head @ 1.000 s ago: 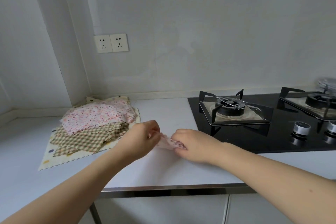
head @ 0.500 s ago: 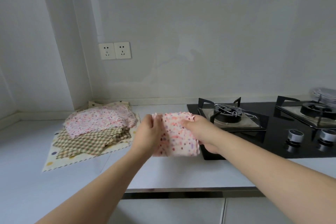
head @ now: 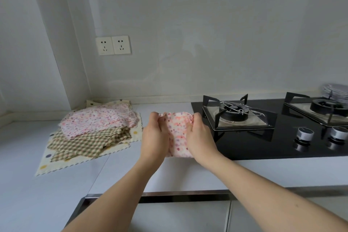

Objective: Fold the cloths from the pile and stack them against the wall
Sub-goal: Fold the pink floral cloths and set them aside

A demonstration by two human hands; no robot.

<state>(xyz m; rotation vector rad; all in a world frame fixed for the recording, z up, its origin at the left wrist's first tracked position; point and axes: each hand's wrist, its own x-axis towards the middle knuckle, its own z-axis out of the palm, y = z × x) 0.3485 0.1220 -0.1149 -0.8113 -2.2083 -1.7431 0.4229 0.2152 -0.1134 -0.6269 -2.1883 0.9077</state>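
A small pink floral cloth (head: pixel 178 133) hangs between my two hands above the white counter (head: pixel 56 184). My left hand (head: pixel 154 137) pinches its left edge and my right hand (head: pixel 199 139) pinches its right edge, both near the top corners. The lower part of the cloth drapes down toward the counter. To the left lies the pile of cloths (head: pixel 94 132): a pink floral one on top, checked brown ones under it, a cream dotted one at the bottom. The pile sits close to the wall corner.
A black gas hob (head: pixel 263 147) with two burners and two knobs lies right of my hands. A stack of grey cloths (head: pixel 335 92) shows at the far right by the wall. Two wall sockets (head: pixel 113 45) are above the pile. The counter's front edge runs below my forearms.
The cloth was bunched low on the counter between my hands; I have lifted it and spread it upright, and my hands have moved farther from me toward the wall.
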